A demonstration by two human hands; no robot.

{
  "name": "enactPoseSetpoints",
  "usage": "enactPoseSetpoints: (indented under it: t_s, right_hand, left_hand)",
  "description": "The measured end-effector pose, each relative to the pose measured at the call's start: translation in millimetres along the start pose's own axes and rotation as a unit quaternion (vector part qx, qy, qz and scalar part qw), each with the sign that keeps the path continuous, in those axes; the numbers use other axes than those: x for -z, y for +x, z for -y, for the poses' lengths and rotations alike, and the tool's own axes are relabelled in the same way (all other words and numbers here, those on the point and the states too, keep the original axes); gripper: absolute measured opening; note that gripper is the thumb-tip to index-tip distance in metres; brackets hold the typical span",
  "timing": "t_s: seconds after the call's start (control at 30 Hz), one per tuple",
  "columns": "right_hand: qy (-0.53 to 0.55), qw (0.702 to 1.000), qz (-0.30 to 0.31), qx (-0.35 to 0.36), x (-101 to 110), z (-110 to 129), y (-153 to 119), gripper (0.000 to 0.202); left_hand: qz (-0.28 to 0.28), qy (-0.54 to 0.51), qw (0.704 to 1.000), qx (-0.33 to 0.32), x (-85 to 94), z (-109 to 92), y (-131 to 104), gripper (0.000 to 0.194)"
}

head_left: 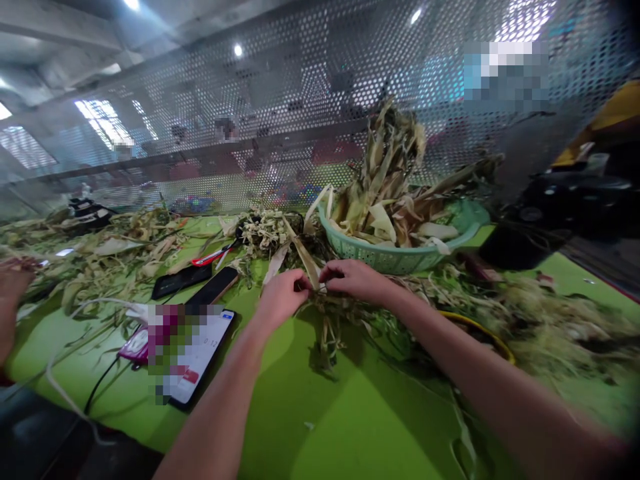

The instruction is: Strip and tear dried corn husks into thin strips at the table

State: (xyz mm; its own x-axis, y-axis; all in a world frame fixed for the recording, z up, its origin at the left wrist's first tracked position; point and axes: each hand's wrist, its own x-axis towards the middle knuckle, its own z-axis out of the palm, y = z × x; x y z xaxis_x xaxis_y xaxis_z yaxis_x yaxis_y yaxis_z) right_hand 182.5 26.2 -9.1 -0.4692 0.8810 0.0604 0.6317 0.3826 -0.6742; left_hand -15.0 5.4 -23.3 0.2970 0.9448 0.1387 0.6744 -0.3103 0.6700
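At the centre of the head view, my left hand [286, 295] and my right hand [350, 280] are close together, fingers closed around a pale dried corn husk [307, 259]. The husk's long end points up and to the left. Below the hands a shredded, leafy bunch [327, 337] hangs or lies over the green table [300, 413]. Just behind the right hand stands a green plastic basket [380, 257] heaped with dried husks [387, 180]. My fingertips are partly hidden by the husk and by each other.
To the left lie phones [213, 287], a magenta power strip [143, 343] with cables, red-handled scissors [213, 255] and scattered husks [115, 247]. Another person's hand [13, 293] is at the far left. Corn silk [560, 333] and a yellow-rimmed item [483, 323] lie right. Perforated metal panel [280, 87] behind.
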Motion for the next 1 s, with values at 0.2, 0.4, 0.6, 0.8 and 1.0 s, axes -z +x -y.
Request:
enactPoseSetpoints:
  t_s: [0.2, 0.4, 0.6, 0.8, 1.0]
  right_hand:
    - [-0.020, 1.000, 0.005, 0.022, -8.2, -3.9, 2.2, 0.018]
    - [0.002, 0.999, -0.039, 0.025, -9.2, -12.1, 6.0, 0.017]
    - [-0.014, 0.997, -0.061, 0.049, -8.7, -13.7, 7.6, 0.016]
    - [-0.090, 0.987, -0.087, 0.104, -10.2, -6.6, 4.1, 0.013]
    - [-0.169, 0.975, -0.113, 0.091, -16.6, -1.0, 1.6, 0.014]
  left_hand:
    - [0.005, -0.049, 0.999, -0.005, -0.4, 2.2, 1.1, 0.006]
    - [-0.030, -0.198, 0.980, 0.002, -3.9, -0.2, 2.7, 0.012]
    - [-0.031, -0.332, 0.942, -0.031, -10.7, -3.8, 2.5, 0.016]
    - [-0.062, -0.292, 0.955, 0.004, -9.9, -0.9, 4.5, 0.015]
    - [-0.062, -0.209, 0.976, 0.008, -8.9, 5.7, 7.9, 0.010]
